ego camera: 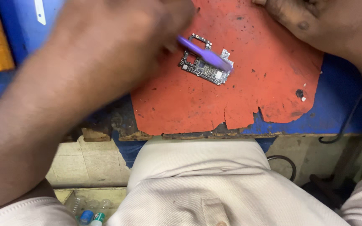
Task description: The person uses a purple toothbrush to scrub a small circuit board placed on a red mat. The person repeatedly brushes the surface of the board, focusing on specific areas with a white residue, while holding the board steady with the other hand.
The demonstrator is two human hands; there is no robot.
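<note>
We see the left hand (122, 25) clamped on a purple tool (206, 53) lying across the board (204, 67), mid-mat (248, 100), bare mat all round. Right hand (311, 21) rests at the top edge; grip unclear.

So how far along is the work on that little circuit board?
The bare circuit board already lies out of any casing on the red mat. In hand: the left hand holds a purple tool across it; the right hand rests at the mat's edge. How much remains, one frame cannot show.
</note>
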